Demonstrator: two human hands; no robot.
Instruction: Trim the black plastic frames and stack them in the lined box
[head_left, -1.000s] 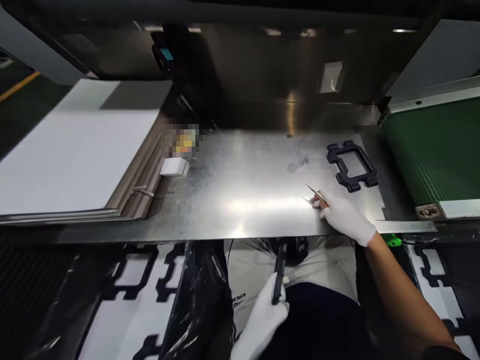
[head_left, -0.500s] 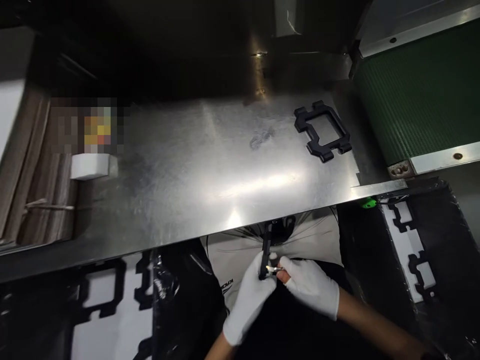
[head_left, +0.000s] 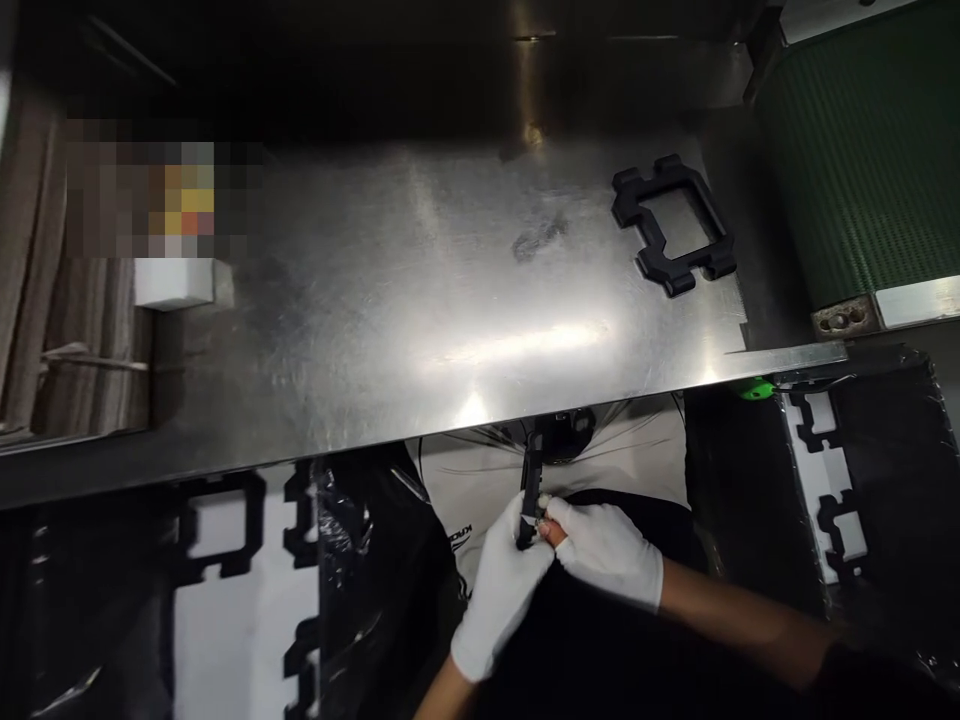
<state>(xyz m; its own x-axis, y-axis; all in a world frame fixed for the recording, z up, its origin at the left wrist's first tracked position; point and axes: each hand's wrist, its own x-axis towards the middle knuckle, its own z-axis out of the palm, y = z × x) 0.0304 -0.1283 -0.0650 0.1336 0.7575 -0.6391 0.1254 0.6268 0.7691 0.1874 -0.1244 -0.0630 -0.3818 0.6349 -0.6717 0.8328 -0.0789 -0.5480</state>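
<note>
In my lap, below the table edge, my left hand [head_left: 501, 585] in a white glove is closed around a black frame part [head_left: 531, 475], seen nearly edge-on. My right hand [head_left: 606, 548], gloved with bare fingertips showing, pinches at the part's right side. Whatever small thing sits between those fingers is too small to name. A similar black frame [head_left: 654, 222], with a square opening and lugs at its corners, lies flat on the metal table [head_left: 360, 300].
A green conveyor belt [head_left: 885, 150] stands at the right. Bundled brown sheets [head_left: 90, 330] and a white block [head_left: 174, 284] are at the left. More black frames [head_left: 255, 525] lie on white sheets at both sides below. A green object [head_left: 754, 388] hangs by the right edge.
The view has shifted, so the table appears higher. My right fingers have come closer against the black frame part; the shiny small piece seen earlier at its edge is now mostly hidden.
</note>
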